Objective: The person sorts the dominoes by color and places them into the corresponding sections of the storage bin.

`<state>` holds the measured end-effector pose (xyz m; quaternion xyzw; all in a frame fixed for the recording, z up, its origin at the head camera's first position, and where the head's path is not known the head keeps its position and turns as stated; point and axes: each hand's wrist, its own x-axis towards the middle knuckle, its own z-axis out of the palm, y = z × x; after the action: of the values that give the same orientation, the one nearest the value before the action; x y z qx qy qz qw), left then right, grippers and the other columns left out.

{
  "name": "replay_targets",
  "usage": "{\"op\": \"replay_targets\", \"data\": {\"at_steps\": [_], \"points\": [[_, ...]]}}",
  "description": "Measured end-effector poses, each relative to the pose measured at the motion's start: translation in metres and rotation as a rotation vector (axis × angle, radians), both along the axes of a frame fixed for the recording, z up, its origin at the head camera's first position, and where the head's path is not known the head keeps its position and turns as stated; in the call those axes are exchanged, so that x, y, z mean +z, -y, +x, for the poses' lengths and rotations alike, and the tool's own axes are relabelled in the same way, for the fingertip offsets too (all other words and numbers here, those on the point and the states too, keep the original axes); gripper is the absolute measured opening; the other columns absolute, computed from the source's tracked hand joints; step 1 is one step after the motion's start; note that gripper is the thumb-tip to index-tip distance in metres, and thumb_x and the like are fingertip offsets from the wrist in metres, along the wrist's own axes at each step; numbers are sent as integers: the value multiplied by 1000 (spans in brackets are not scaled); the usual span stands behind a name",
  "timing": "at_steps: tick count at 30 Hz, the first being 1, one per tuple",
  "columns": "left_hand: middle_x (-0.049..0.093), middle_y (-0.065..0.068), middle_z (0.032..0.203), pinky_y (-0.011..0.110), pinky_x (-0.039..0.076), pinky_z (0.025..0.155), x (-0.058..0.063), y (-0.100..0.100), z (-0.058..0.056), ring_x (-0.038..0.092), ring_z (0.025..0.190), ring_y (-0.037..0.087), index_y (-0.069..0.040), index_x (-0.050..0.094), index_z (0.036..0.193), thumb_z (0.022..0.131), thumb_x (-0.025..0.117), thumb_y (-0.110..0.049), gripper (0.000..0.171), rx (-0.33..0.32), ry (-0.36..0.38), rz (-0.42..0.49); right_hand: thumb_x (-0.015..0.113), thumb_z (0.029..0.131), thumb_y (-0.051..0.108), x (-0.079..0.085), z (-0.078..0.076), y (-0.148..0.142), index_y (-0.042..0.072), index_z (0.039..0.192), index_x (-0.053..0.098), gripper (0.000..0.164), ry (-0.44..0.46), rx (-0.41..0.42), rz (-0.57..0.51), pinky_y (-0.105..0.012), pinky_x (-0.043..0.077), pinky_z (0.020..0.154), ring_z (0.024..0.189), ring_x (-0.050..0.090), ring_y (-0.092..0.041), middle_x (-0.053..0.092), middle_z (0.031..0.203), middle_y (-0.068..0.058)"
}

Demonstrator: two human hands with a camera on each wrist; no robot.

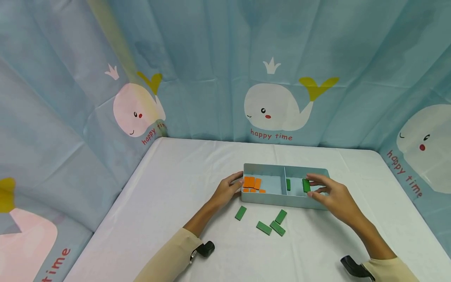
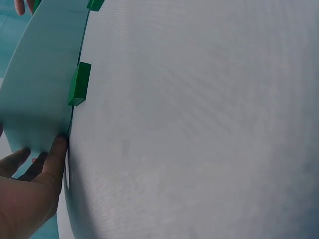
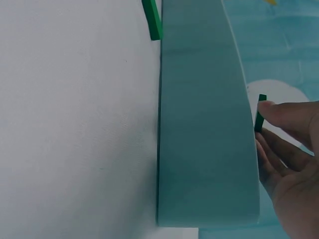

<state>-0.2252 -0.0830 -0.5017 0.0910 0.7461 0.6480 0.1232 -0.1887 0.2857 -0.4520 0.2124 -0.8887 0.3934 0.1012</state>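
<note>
The right hand (image 1: 338, 197) pinches a green block (image 1: 306, 185) above the box (image 1: 278, 200); the left hand (image 1: 224, 191), unclenched, touches its left end. Orange blocks (image 1: 249, 182) lie in its left compartment.

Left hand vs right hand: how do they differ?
The left hand touches the left end of the tray; the right hand is at its right compartment.
No block shows in the left hand; the right hand pinches a green block.
Both are bare, below beige sleeves.

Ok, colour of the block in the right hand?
The block is green, clearest in the head view.
</note>
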Motion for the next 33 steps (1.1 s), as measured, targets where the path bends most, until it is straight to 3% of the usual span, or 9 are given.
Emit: {"op": "replay_targets", "data": {"at_steps": [4, 7, 19, 26, 33], "points": [[37, 11, 170, 47, 46, 120, 0, 0, 1, 41, 154, 33, -7, 38, 164, 113, 53, -31, 59, -6, 10, 18, 81, 94, 6, 0, -6, 1, 5, 146, 61, 56, 36, -19, 31, -18, 61, 79, 101, 73, -23, 70, 136, -15], [37, 13, 170, 48, 46, 119, 0, 0, 1, 41, 154, 34, -7, 38, 164, 113, 54, -30, 59, -7, 19, 39, 81, 94, 6, 1, -11, 3, 3, 147, 60, 57, 73, -13, 41, -21, 62, 79, 102, 74, -34, 69, 137, -18], [36, 15, 170, 48, 48, 118, -4, -1, 0, 42, 153, 37, -5, 37, 164, 112, 55, -34, 62, -11, 24, 61, 78, 95, 2, 1, -25, 2, 1, 146, 59, 54, 153, -3, 76, -23, 63, 82, 108, 74, -38, 68, 137, -22], [37, 15, 170, 47, 49, 117, -5, -1, 0, 43, 152, 37, -5, 37, 164, 112, 56, -34, 63, -14, 19, 60, 76, 95, -1, -2, -31, 3, -1, 144, 60, 51, 181, 1, 98, -41, 66, 86, 115, 71, -42, 70, 133, -23], [36, 14, 170, 48, 48, 118, -2, 2, -1, 44, 152, 34, -5, 36, 165, 112, 56, -31, 62, -41, 14, 61, 76, 94, -1, -2, -39, 5, -3, 144, 60, 53, 226, 33, 107, -42, 67, 84, 115, 71, -44, 70, 133, -25]]}}
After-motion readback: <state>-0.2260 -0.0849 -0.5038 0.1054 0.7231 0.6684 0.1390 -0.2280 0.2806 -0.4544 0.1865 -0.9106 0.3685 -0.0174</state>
